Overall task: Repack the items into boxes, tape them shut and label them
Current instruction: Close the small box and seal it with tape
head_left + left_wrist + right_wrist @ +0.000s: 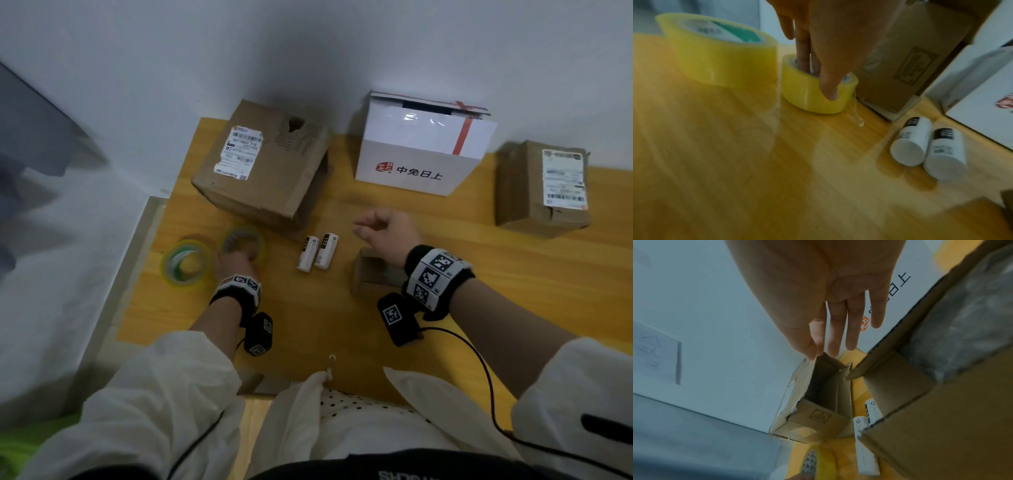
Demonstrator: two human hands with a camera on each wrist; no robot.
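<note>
My left hand (pixel 236 262) grips a yellow tape roll (pixel 244 240) on the wooden table. In the left wrist view my left hand (pixel 818 81) has its fingers inside the tape roll's (pixel 803 95) core and the thumb against its outer face. A second, larger tape roll (pixel 186 262) (pixel 721 56) lies just to its left. Two white bottles (pixel 317 251) (pixel 925 149) lie side by side mid-table. My right hand (pixel 380 228) (pixel 830 350) hovers empty with straight fingers above a small open cardboard box (pixel 371 274) (pixel 920 418).
A large brown labelled box (pixel 263 164) lies on its side at the back left, its open end (pixel 818 402) facing right. A white printed box (pixel 421 150) stands at the back centre, and a sealed brown parcel (pixel 541 188) at the right. The table edge (pixel 137 274) runs along the left.
</note>
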